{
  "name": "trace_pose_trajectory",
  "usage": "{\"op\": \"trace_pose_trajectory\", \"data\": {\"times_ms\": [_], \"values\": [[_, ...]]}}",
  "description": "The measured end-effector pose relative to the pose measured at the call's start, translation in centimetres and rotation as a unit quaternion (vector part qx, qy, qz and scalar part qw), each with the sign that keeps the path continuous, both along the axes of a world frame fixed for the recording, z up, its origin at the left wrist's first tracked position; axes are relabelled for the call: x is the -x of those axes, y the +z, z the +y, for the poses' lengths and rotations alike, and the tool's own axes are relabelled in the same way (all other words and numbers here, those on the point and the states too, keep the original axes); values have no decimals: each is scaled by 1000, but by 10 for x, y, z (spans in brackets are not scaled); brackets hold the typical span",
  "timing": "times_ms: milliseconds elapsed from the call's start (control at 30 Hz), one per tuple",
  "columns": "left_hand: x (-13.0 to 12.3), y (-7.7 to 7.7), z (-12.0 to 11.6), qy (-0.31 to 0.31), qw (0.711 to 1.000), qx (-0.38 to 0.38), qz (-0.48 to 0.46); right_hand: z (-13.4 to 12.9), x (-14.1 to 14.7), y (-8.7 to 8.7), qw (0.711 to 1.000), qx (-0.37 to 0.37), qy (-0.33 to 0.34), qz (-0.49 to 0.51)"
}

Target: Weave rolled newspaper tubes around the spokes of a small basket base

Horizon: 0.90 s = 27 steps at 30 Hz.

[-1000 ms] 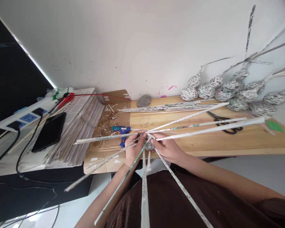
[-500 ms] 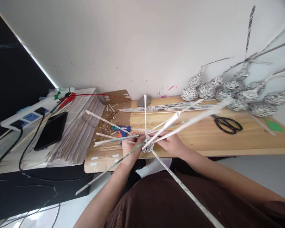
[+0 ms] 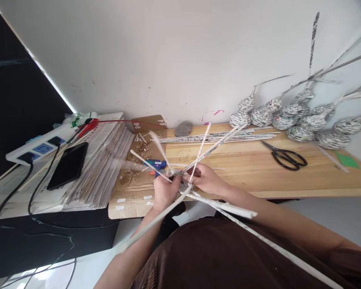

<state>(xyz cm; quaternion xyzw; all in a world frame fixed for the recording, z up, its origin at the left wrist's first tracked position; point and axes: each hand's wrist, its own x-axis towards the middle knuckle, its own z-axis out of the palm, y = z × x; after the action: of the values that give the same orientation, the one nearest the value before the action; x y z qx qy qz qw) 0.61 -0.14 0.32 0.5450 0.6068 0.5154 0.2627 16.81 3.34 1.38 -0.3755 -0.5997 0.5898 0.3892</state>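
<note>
rods [image 3: 231, 206] of rolled paper splay in several directions from the small woven paper piece [image 3: 184, 186] i'm watching from afar, which is held between both hands at the near edge of the wooden table [image 3: 243, 176]. i read the left hand [image 3: 165, 190] as pinching its left side between thumb and fingers, and the right hand [image 3: 209, 180] as pinching the opposite side; which strand lies under each thumb i cannot tell. my worry is that if either pinch slackened, the weave could loosen, while too hard a squeeze might crease the paper. the long ends concern me too: one crosses in front of the glue gun [image 3: 159, 163] in my view and could snag there if turned low, and those slanting over the brown clothing [image 3: 204, 249] could bend against the body. the scissors [image 3: 285, 156] lie well apart, so i expect no catch there.
</note>
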Motion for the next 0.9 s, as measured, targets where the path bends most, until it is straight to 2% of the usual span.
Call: {"op": "trace_pose_trajectory", "data": {"times_ms": [200, 400, 533, 700, 900], "values": [[0, 1, 2, -10, 999, 24, -48, 1, 0, 5, 997, -38, -70, 7], [0, 2, 3, -1, 996, 33, -79, -3, 4, 11, 990, 40, -115, 73], [-1, 8, 4, -17, 992, 27, -120, -2, 4, 7, 985, 33, -119, 119], [-2, 8, 7, -10, 988, 3, -155, 1, -2, -1, 985, 31, -136, 104], [-5, 3, 7, 6, 993, -8, -114, -3, 2, -7, 986, 55, -98, 125]]}}
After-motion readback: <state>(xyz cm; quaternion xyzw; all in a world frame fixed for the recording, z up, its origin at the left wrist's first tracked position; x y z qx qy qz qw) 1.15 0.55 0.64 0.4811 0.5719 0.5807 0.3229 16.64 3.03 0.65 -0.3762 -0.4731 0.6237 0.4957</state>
